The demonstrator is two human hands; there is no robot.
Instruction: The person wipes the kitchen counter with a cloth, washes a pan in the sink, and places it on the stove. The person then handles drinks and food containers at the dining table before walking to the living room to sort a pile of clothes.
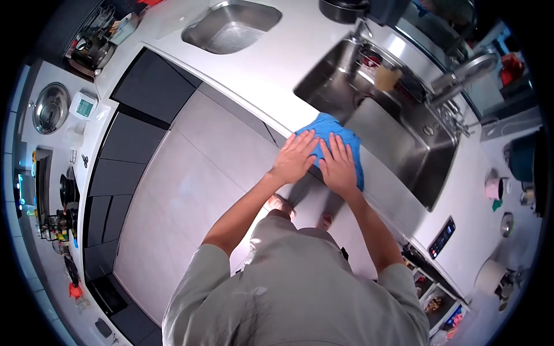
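Note:
A blue cloth (330,124) lies bunched over the front edge of the white counter (262,86), just before the large steel sink (398,130). Both of my hands rest on it, palms down. My left hand (294,157) has its fingers stretched out over the cloth's left part. On the cloth's right part, my right hand (339,167) lies flat with its fingers slightly spread. The cloth's right end hangs towards the sink's near rim. What is under the cloth is hidden.
A tall faucet (464,78) stands behind the sink. A second, smaller basin (234,26) is set in the counter at the upper left. A phone-like black panel (442,237) lies at the right. Dark cabinets (124,144) line the left side.

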